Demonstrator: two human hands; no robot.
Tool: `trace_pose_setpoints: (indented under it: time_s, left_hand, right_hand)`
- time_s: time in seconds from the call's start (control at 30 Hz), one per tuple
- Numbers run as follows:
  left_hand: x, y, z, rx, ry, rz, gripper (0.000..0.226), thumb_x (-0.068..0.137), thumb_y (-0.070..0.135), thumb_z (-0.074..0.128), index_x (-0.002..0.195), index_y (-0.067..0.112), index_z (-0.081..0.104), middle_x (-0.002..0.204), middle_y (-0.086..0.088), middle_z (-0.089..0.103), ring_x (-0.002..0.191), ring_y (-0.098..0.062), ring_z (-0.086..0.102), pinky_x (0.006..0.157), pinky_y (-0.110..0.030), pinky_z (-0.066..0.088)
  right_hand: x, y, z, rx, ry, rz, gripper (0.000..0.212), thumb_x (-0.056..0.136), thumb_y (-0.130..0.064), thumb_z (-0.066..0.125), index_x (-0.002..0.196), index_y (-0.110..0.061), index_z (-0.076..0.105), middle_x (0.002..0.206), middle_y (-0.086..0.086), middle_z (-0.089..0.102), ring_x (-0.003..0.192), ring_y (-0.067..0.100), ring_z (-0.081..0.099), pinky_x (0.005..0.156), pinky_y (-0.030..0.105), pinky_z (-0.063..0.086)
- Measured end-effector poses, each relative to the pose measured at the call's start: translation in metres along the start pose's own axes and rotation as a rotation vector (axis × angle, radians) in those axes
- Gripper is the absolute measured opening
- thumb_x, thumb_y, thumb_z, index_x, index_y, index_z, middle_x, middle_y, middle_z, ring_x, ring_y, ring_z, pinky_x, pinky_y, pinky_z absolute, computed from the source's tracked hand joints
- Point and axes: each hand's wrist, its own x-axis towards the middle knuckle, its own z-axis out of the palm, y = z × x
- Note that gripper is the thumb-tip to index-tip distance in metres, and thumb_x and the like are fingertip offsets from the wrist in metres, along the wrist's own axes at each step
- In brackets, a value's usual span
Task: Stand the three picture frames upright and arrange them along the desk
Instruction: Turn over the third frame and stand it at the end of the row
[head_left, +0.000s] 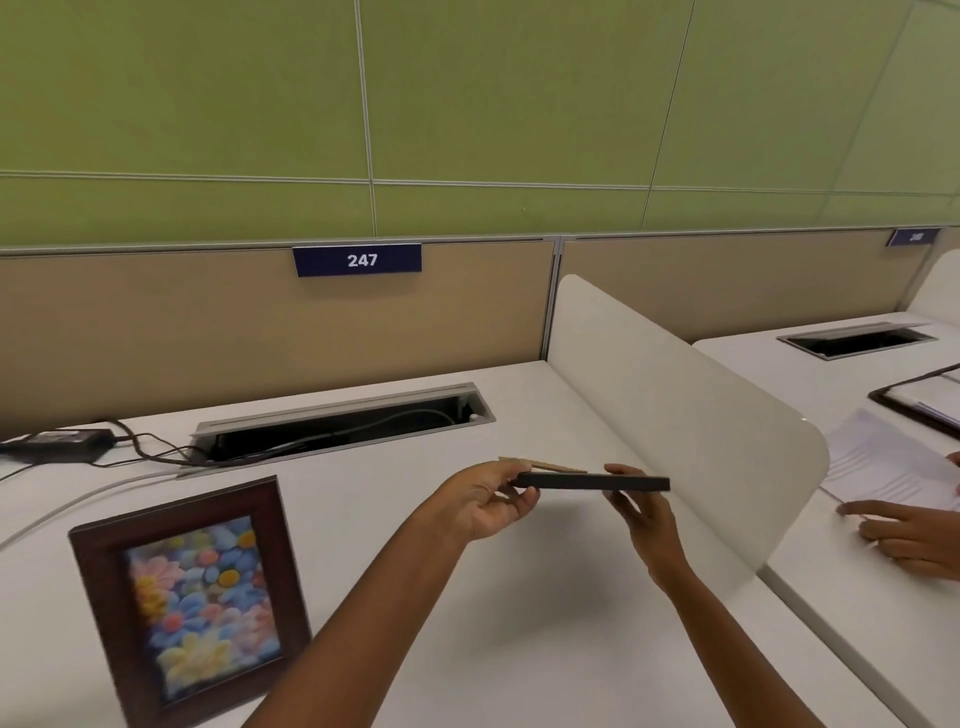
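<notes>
I hold a dark picture frame (592, 482) flat and edge-on above the white desk (519, 649), at mid-height in the head view. My left hand (488, 501) grips its left end and my right hand (641, 506) grips its right end. A brown cardboard stand flap (540, 464) pokes up from its top side. A second frame (192, 597), dark wood with a colourful flower picture, stands upright on the desk at the lower left. No third frame is in view.
A cable tray opening (343, 426) is sunk into the desk behind, with a black power adapter (57, 444) and cords at far left. A white divider panel (675, 415) rises on the right. Beyond it, another person's hand (904, 530) rests on papers (878, 462).
</notes>
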Motion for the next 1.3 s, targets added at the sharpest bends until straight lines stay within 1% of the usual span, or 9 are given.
trace_pose_setpoints:
  time_s: [0.17, 0.23, 0.3, 0.37, 0.43, 0.6, 0.93, 1.07, 1.3]
  left_hand:
    - [-0.030, 0.010, -0.022, 0.007, -0.066, -0.035, 0.018, 0.088, 0.008, 0.050, 0.096, -0.008, 0.049, 0.089, -0.020, 0.049, 0.067, -0.022, 0.052, 0.042, -0.023, 0.056]
    - [-0.038, 0.014, -0.034, 0.025, -0.082, -0.055, 0.032, 0.090, 0.022, 0.043, 0.096, -0.009, 0.047, 0.083, -0.017, 0.050, 0.065, -0.020, 0.052, 0.044, -0.022, 0.056]
    - [-0.041, 0.016, -0.047, 0.066, -0.042, -0.050, 0.053, 0.092, 0.040, 0.033, 0.107, -0.009, 0.042, 0.082, -0.015, 0.053, 0.067, -0.020, 0.055, 0.044, -0.022, 0.055]
    - [-0.040, 0.014, -0.060, 0.144, 0.017, -0.036, 0.072, 0.091, 0.055, 0.023, 0.123, -0.007, 0.038, 0.088, -0.016, 0.057, 0.070, -0.023, 0.058, 0.045, -0.024, 0.056]
    - [-0.037, 0.006, -0.073, 0.286, 0.094, -0.018, 0.083, 0.087, 0.065, 0.019, 0.122, -0.007, 0.043, 0.099, -0.018, 0.059, 0.074, -0.025, 0.059, 0.057, -0.033, 0.057]
    - [-0.028, -0.015, -0.101, 0.611, 0.239, 0.081, 0.077, 0.085, 0.067, 0.011, 0.099, 0.005, 0.055, 0.103, -0.014, 0.055, 0.094, -0.025, 0.054, 0.092, -0.042, 0.047]
    - [-0.021, -0.019, -0.112, 0.432, 0.185, 0.248, 0.074, 0.088, 0.062, 0.004, 0.105, 0.015, 0.058, 0.127, -0.016, 0.058, 0.119, -0.031, 0.052, 0.103, -0.042, 0.038]
    - [-0.017, -0.019, -0.112, 0.310, 0.133, 0.338, 0.072, 0.089, 0.060, 0.002, 0.132, 0.022, 0.045, 0.141, -0.011, 0.047, 0.130, -0.031, 0.044, 0.114, -0.049, 0.029]
    - [-0.007, -0.021, -0.117, 0.171, 0.124, 0.388, 0.071, 0.089, 0.059, 0.002, 0.130, 0.022, 0.047, 0.138, -0.013, 0.051, 0.124, -0.033, 0.050, 0.101, -0.047, 0.041]
  right_hand:
    - [-0.013, -0.014, 0.015, 0.131, -0.047, -0.084, 0.018, 0.088, 0.002, 0.051, 0.101, -0.011, 0.056, 0.089, -0.005, 0.062, 0.083, -0.004, 0.062, 0.069, 0.001, 0.046]
    - [-0.016, -0.020, 0.023, 0.149, -0.080, -0.118, 0.016, 0.089, 0.006, 0.047, 0.100, -0.006, 0.052, 0.088, -0.001, 0.061, 0.077, -0.009, 0.062, 0.065, 0.002, 0.047]
    - [-0.017, -0.026, 0.032, 0.174, -0.123, -0.109, 0.012, 0.091, 0.002, 0.046, 0.098, -0.005, 0.050, 0.088, 0.002, 0.061, 0.079, 0.000, 0.064, 0.061, 0.008, 0.052]
    - [-0.020, -0.031, 0.041, 0.169, -0.151, -0.086, 0.008, 0.092, -0.005, 0.046, 0.099, -0.006, 0.049, 0.090, 0.000, 0.061, 0.082, 0.006, 0.063, 0.058, 0.010, 0.055]
    - [-0.024, -0.034, 0.049, 0.183, -0.167, -0.066, 0.008, 0.093, -0.009, 0.046, 0.100, -0.006, 0.049, 0.090, -0.003, 0.061, 0.082, 0.006, 0.063, 0.057, 0.011, 0.055]
    - [-0.032, -0.038, 0.065, 0.292, -0.189, 0.026, 0.011, 0.094, -0.013, 0.044, 0.100, -0.007, 0.050, 0.091, -0.002, 0.063, 0.086, 0.010, 0.063, 0.058, 0.012, 0.056]
    - [-0.044, -0.042, 0.090, 0.317, -0.254, 0.118, 0.017, 0.094, -0.020, 0.042, 0.105, -0.011, 0.051, 0.100, 0.002, 0.062, 0.086, 0.010, 0.063, 0.065, 0.019, 0.057]
    - [-0.047, -0.041, 0.099, 0.339, -0.304, 0.147, 0.018, 0.095, -0.019, 0.040, 0.106, -0.010, 0.052, 0.100, 0.003, 0.062, 0.084, 0.008, 0.064, 0.062, 0.014, 0.057]
    - [-0.044, -0.037, 0.112, 0.319, -0.313, 0.180, 0.018, 0.095, -0.020, 0.040, 0.106, -0.011, 0.051, 0.104, 0.004, 0.061, 0.084, 0.008, 0.063, 0.063, 0.016, 0.056]
